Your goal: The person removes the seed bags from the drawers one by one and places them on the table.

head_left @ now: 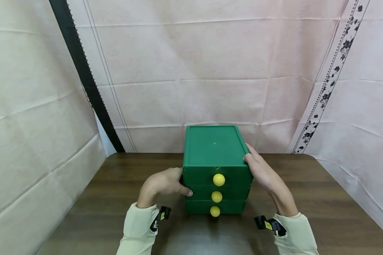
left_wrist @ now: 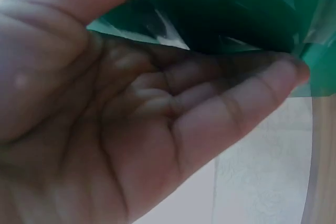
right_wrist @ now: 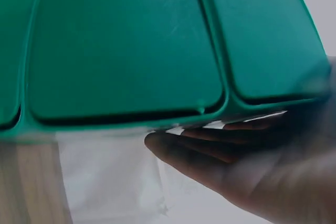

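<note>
A small green drawer box with three stacked drawers faces me, each front bearing a round yellow knob. My left hand grips its left side, the thumb across the front edge near the middle drawer. In the left wrist view the palm shows, with the fingers reaching along the green side. On the other side my right hand holds the upper right edge, thumb at the top rim. The right wrist view shows the drawer fronts close up, the right fingers lying along the side wall.
The box is over a brown wood-grain table, toward its far edge. Pale cloth hangs behind and at both sides, with a black strip on the left and a flowered band on the right.
</note>
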